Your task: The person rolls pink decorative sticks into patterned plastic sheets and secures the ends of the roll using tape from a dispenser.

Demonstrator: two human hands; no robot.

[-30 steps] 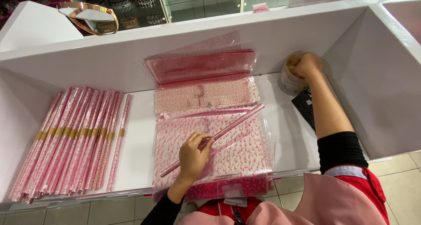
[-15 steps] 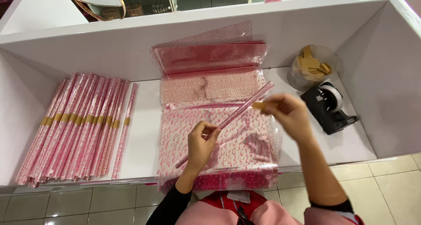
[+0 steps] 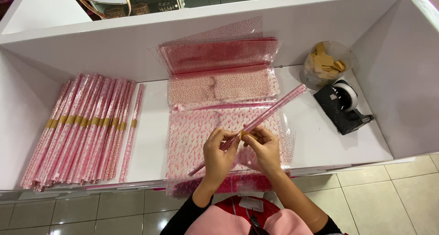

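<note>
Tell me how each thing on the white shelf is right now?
left hand: pinching the rolled pink tube.
right hand: pinching the same tube.
rolled pink tube: rolled tight, held slanted.
finished rolls: lying side by side, banded.
pink sheets: spread flat.
tape dispenser: standing untouched.

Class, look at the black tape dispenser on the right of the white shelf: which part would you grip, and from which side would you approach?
Probably grip the tape dispenser across its long black base, coming from above. It lies flat on the white shelf, its sides seem clear, and the container of tan stickers crowds only its far end.
</note>
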